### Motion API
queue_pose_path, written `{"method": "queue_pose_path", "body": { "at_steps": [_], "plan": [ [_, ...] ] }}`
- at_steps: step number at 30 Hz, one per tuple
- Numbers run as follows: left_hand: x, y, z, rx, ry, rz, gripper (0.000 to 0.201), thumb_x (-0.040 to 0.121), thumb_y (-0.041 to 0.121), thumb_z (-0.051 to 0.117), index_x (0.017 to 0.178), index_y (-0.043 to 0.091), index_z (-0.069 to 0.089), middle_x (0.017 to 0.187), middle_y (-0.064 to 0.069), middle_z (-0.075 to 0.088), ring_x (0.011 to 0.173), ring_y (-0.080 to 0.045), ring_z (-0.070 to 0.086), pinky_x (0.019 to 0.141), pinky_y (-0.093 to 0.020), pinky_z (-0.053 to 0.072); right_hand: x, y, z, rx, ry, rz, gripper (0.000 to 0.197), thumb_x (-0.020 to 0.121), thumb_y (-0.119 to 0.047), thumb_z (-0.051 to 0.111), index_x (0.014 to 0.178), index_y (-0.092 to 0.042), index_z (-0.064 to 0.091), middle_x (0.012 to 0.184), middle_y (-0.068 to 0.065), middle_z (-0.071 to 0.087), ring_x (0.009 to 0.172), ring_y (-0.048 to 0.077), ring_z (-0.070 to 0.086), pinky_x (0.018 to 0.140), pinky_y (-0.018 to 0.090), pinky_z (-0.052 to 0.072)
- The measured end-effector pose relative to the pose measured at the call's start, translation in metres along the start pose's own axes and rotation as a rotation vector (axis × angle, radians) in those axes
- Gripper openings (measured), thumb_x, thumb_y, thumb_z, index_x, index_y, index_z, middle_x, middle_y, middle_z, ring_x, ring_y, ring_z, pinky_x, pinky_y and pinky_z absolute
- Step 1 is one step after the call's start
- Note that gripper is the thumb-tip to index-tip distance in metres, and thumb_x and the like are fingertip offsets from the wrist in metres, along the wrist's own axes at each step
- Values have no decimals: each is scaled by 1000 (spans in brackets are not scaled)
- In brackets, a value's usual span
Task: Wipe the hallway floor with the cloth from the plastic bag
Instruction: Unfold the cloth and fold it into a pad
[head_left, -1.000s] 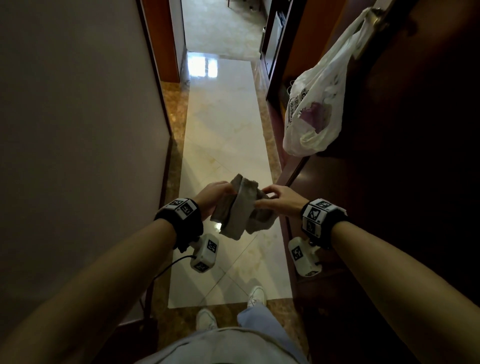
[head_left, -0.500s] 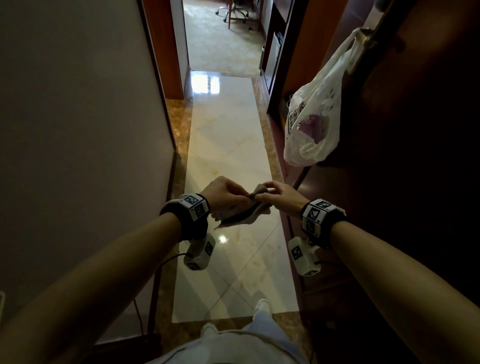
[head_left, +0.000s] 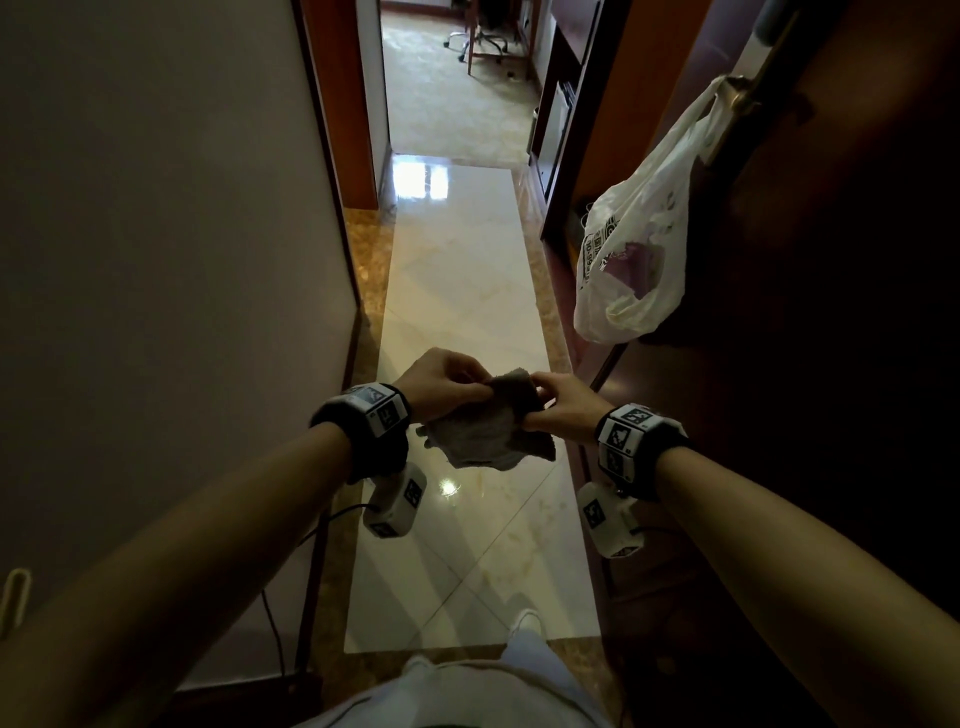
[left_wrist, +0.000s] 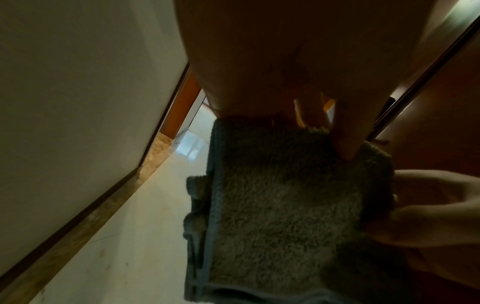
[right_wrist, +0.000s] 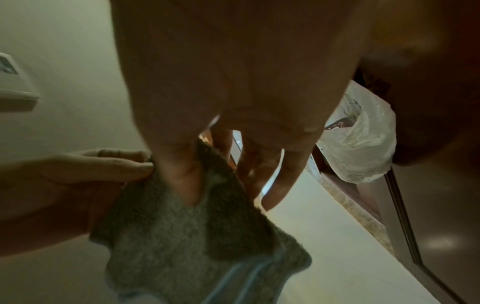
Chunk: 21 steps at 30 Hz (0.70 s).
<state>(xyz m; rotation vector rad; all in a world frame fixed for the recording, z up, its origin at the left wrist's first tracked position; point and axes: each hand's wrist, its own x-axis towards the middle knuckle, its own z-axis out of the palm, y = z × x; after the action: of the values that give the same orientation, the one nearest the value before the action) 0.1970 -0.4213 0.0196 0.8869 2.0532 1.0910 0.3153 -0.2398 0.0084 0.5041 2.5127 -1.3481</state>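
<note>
A: Where is the cloth (head_left: 491, 423) at this moment?

B: It is in the air above the hallway floor (head_left: 462, 291), between the two hands, in front of the person's body. It is a grey fluffy cloth, folded in some layers, and its lower part hangs free.

A: How does each hand hold it?

B: The left hand (head_left: 441, 382) pinches the upper edge; in the left wrist view the thumb (left_wrist: 348, 131) presses on the pile. The right hand (head_left: 563, 408) pinches the other side of the same edge with thumb and forefinger, and its other fingers (right_wrist: 283, 176) are stretched loosely behind the cloth. The two hands are very near to each other, almost touching.

A: And the plastic bag (head_left: 631, 260)?

B: It hangs from a door handle (head_left: 743, 91) on the dark wooden door (head_left: 831, 312) at the right, well apart from the hands. Something purple shows inside it, but I cannot tell what.
</note>
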Motion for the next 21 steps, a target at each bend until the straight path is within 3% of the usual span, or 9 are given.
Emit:
{"method": "queue_pose_path", "body": {
  "at_steps": [3, 7, 9, 12, 15, 18, 21],
  "plan": [
    [-2, 1, 0, -21, -15, -11, 12, 89, 16, 69, 101, 15, 69, 95, -7, 72, 95, -25, 69, 87, -40, 57, -1, -3, 1, -15, -6, -21, 46, 81, -13, 76, 124, -12, 59, 103, 1, 65, 96, 16, 65, 73, 23, 57],
    [-6, 5, 1, -70, -88, -98, 24, 89, 12, 67, 112, 12, 61, 105, -10, 68, 104, -28, 66, 93, -46, 55, -1, -4, 1, -47, 46, -13, 40, 83, -8, 70, 122, -13, 61, 108, 7, 68, 101, 21, 67, 85, 42, 59],
    [-8, 6, 4, -108, -153, -132, 42, 88, 6, 66, 126, 16, 51, 109, -12, 65, 108, -31, 63, 91, -48, 55, -2, -9, 2, -63, 53, -18, 41, 84, -4, 67, 123, -14, 61, 111, 8, 68, 102, 22, 66, 86, 43, 58],
    [-12, 10, 11, -95, -260, -120, 75, 88, -4, 61, 147, 32, 30, 112, -14, 58, 108, -32, 61, 81, -43, 58, -4, -15, 4, -62, 61, -20, 42, 84, -2, 67, 123, -15, 60, 110, 10, 68, 101, 23, 67, 85, 42, 59],
    [-12, 10, 15, 19, -280, -98, 59, 90, 0, 59, 141, 24, 39, 111, -15, 60, 100, -30, 64, 73, -37, 60, -6, -18, 4, -169, 78, 2, 30, 84, -4, 64, 112, -12, 64, 104, 10, 69, 97, 24, 67, 87, 43, 58],
    [-12, 6, 17, 133, -227, -110, 34, 90, 9, 62, 123, 11, 53, 107, -17, 66, 93, -29, 68, 76, -39, 60, -11, -21, 3, -295, 30, 26, 17, 86, -5, 59, 95, -15, 69, 90, 5, 69, 89, 22, 66, 82, 36, 57],
    [-15, 1, 19, 325, -219, -69, 17, 87, 22, 68, 100, 16, 60, 90, -7, 65, 81, -23, 63, 68, -31, 54, -14, -22, 2, -368, 8, 46, 18, 85, -8, 56, 81, -21, 69, 81, 3, 67, 80, 19, 64, 69, 29, 52]
  ]
}}
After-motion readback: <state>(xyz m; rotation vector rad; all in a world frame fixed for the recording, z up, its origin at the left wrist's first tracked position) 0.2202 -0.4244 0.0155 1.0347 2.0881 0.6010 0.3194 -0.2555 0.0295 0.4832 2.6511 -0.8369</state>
